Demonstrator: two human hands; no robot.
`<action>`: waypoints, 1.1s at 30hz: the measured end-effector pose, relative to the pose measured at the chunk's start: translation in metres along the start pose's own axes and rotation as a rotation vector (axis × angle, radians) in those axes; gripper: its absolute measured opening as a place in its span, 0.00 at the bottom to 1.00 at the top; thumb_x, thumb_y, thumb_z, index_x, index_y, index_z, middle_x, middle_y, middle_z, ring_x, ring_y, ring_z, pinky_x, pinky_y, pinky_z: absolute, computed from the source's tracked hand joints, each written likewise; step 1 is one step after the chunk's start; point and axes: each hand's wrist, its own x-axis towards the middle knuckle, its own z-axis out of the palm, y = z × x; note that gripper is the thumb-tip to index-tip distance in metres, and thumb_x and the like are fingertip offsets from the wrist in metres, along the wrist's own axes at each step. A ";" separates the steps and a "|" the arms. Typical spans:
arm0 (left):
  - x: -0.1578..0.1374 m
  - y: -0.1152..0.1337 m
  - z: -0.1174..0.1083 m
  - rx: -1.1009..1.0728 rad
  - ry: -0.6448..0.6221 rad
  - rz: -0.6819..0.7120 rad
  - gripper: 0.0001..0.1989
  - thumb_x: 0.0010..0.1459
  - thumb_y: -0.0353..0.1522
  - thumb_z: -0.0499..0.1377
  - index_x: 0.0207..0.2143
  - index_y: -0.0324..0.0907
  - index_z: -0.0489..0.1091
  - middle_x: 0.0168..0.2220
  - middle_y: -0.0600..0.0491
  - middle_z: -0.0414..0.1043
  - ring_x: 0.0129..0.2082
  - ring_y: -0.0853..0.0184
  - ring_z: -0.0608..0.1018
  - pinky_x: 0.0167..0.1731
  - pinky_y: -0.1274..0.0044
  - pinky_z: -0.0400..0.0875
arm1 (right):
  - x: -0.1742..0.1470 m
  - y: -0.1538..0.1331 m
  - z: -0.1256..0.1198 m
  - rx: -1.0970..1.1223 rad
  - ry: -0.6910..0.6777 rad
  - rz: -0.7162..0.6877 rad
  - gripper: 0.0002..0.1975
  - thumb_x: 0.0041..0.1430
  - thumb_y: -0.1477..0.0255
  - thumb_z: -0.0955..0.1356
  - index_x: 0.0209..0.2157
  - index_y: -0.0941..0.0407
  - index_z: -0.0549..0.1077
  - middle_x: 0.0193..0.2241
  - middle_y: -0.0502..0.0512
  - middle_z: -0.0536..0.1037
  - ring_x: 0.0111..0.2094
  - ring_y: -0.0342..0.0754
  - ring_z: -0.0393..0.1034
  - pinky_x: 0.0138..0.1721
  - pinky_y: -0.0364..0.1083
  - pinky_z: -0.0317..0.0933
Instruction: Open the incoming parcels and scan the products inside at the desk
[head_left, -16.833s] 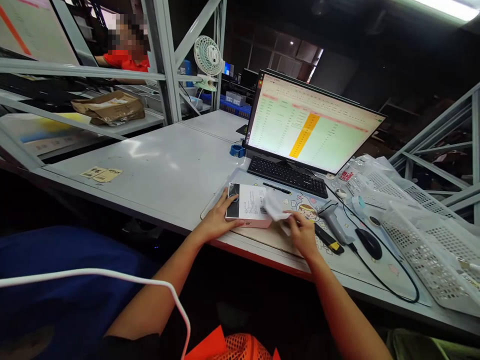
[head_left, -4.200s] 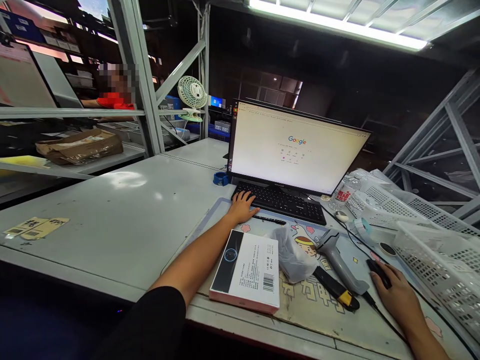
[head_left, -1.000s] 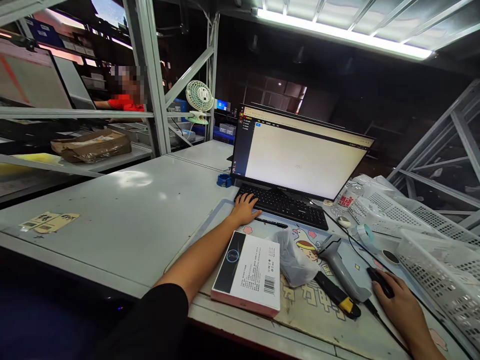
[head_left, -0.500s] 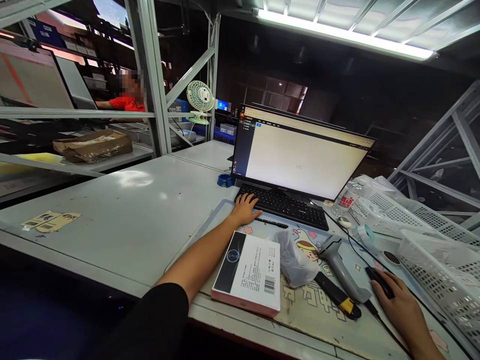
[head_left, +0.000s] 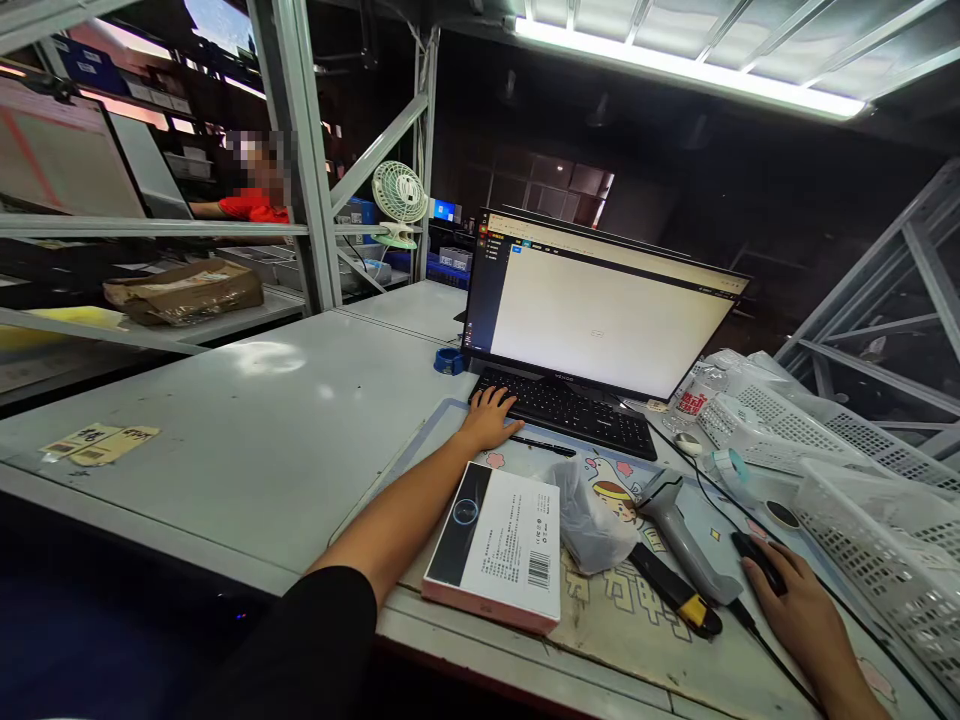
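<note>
My left hand (head_left: 489, 418) rests with its fingers spread on the left end of a black keyboard (head_left: 577, 412), below a lit monitor (head_left: 607, 310). At the right, my right hand (head_left: 796, 600) is wrapped over a black computer mouse (head_left: 759, 565). Between my arms lies a white and black box (head_left: 499, 550) with a barcode facing up. Beside it are a crumpled translucent plastic bag (head_left: 596, 525), a grey barcode scanner (head_left: 690, 540) and a black and yellow utility knife (head_left: 679, 592). A black pen (head_left: 544, 446) lies just in front of the keyboard.
White perforated baskets (head_left: 885, 560) line the right side, near a roll of tape (head_left: 729, 468). A blue tape ring (head_left: 449, 361) sits left of the monitor. Paper labels (head_left: 101, 443) are on the left tabletop. Behind the metal frame are a small fan (head_left: 400, 195) and a person in red (head_left: 259, 205).
Both my hands stay in place on the keyboard and mouse. On the monitor, a highlight has appeared on a top menu tab. The other things lie as before.
</note>
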 end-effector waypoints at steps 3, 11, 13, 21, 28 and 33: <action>0.000 0.000 0.000 0.000 -0.001 -0.003 0.36 0.71 0.54 0.49 0.73 0.45 0.61 0.76 0.44 0.53 0.77 0.45 0.51 0.75 0.52 0.44 | 0.000 0.000 0.001 0.004 0.014 -0.017 0.36 0.66 0.42 0.58 0.60 0.50 0.77 0.62 0.61 0.74 0.55 0.64 0.76 0.42 0.56 0.74; 0.000 0.000 0.001 0.002 0.005 0.000 0.36 0.71 0.54 0.49 0.73 0.44 0.61 0.76 0.44 0.53 0.77 0.45 0.51 0.75 0.52 0.44 | 0.002 0.001 0.001 0.021 -0.014 0.004 0.37 0.65 0.41 0.58 0.60 0.49 0.77 0.63 0.61 0.73 0.55 0.64 0.76 0.43 0.57 0.74; 0.000 -0.001 0.002 0.002 0.007 0.000 0.37 0.71 0.54 0.49 0.73 0.44 0.61 0.76 0.44 0.53 0.77 0.45 0.51 0.74 0.52 0.44 | 0.002 0.001 0.001 0.018 -0.023 0.010 0.37 0.65 0.41 0.58 0.61 0.49 0.76 0.63 0.60 0.73 0.55 0.63 0.76 0.41 0.56 0.74; 0.002 -0.003 0.004 0.008 0.003 0.003 0.37 0.71 0.55 0.48 0.73 0.45 0.61 0.77 0.45 0.52 0.77 0.45 0.51 0.74 0.51 0.44 | -0.001 -0.001 -0.001 0.004 0.011 -0.022 0.35 0.65 0.43 0.59 0.60 0.49 0.77 0.62 0.60 0.74 0.55 0.63 0.76 0.41 0.56 0.73; 0.002 -0.002 0.004 0.004 0.011 -0.001 0.36 0.71 0.55 0.49 0.73 0.47 0.62 0.76 0.46 0.53 0.77 0.45 0.51 0.74 0.52 0.45 | -0.001 -0.001 -0.003 0.018 -0.012 -0.019 0.33 0.65 0.44 0.61 0.61 0.47 0.77 0.62 0.59 0.74 0.51 0.62 0.78 0.35 0.54 0.73; 0.002 -0.002 0.004 0.000 0.009 -0.001 0.36 0.71 0.54 0.49 0.73 0.45 0.61 0.77 0.45 0.52 0.77 0.44 0.51 0.74 0.51 0.45 | 0.000 -0.002 -0.003 0.032 -0.001 -0.034 0.33 0.65 0.44 0.61 0.60 0.48 0.78 0.62 0.59 0.75 0.53 0.62 0.77 0.35 0.53 0.74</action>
